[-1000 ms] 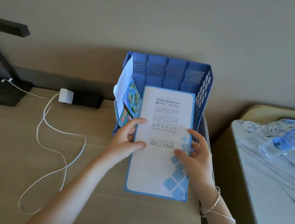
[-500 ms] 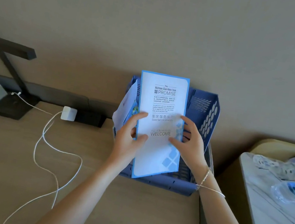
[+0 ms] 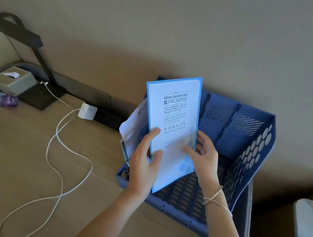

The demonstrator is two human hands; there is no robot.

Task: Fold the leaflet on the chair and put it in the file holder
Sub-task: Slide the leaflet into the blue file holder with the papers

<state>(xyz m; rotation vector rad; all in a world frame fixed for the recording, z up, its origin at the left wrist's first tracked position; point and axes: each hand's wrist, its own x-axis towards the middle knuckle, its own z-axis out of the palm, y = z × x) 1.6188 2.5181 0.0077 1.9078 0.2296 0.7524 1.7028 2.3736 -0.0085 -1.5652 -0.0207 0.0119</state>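
The leaflet stands almost upright in my two hands, leaning a little toward 11 o'clock, just over the blue file holder on the tabletop. I think I should tip its bottom edge down into a free slot, past the papers at its 9 o'clock, and slide it in slowly so it does not bend. My left hand pinches its left edge, thumb in front. My right hand is half curled, fingers on the right edge.
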